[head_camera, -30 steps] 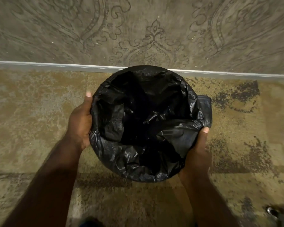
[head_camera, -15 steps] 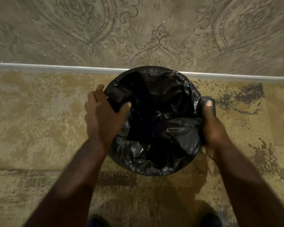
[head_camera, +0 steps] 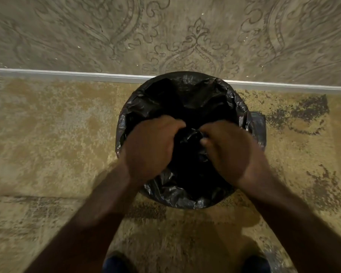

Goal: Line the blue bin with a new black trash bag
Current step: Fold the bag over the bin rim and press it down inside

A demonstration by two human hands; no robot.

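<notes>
Black trash bag (head_camera: pixel 185 91) draping over a round bin on patterned carpet (head_camera: pixel 47 134) by the wall, left hand (head_camera: pixel 150 146) and right hand (head_camera: pixel 226 150) reaching inside, fingers seemingly bunching the plastic, slightly blurred.

Bag-covered bin (head_camera: pixel 189 200) on mottled carpet (head_camera: pixel 53 138)

text: none legible | labels/brands/numbers: none | black trash bag (head_camera: pixel 187 91): plain, no print seen | wall (head_camera: pixel 165 32): ornamental pattern only, no lettering | carpet (head_camera: pixel 57 134): mottled, unmarked | note: view slightly blurred, fine print may be missed
</notes>
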